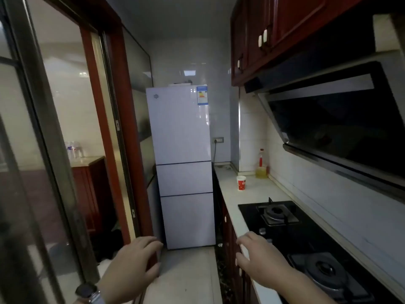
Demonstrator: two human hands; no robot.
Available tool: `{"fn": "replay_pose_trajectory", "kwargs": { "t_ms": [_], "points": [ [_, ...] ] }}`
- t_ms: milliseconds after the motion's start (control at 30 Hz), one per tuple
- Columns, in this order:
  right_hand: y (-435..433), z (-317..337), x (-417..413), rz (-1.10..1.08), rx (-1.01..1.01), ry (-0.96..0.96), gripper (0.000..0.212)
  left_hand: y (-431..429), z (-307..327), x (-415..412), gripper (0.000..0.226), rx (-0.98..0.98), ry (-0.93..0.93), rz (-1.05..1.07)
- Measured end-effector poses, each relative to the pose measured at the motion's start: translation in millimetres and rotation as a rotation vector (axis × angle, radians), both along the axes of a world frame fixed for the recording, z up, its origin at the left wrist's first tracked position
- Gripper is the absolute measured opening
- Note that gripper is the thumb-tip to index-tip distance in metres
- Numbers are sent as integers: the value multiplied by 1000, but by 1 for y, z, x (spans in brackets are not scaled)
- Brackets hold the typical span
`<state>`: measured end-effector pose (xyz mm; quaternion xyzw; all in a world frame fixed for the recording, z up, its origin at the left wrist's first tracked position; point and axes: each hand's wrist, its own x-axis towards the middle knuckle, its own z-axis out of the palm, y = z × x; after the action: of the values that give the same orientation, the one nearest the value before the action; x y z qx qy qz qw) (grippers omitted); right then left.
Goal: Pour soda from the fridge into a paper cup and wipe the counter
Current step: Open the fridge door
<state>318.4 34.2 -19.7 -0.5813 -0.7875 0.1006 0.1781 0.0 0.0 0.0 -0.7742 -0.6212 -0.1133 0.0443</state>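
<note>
While the fridge (182, 150) stands closed, cup (241, 183) sits upright.

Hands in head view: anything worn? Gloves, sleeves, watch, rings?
Both bare: no gloves, no sleeves on the visible forearms. The left hand has a wristwatch, dark round face on a silvery band. The right hand and its wrist carry nothing. No rings visible, though the image is soft.

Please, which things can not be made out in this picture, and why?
Head view, contents of the fridge: hidden behind its closed doors.
Head view, inside of the paper cup: too far, seen from the side.
Head view, print on the energy label: too small and blurred.
</note>
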Motion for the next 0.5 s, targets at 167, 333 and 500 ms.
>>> {"fn": "replay_pose_trajectory", "kwargs": {
  "t_ms": [167,333,500],
  "points": [
    [22,-10,-9,-3,-45,-30,45,26,-9,-17,49,-17,-27,22],
    [57,-25,-34,-5,-69,-56,43,73,-37,-41,46,-13,-89,5],
    [110,-37,-78,8,-116,-105,48,129,-59,-79,60,-43,-127,-40]
  ]
}}
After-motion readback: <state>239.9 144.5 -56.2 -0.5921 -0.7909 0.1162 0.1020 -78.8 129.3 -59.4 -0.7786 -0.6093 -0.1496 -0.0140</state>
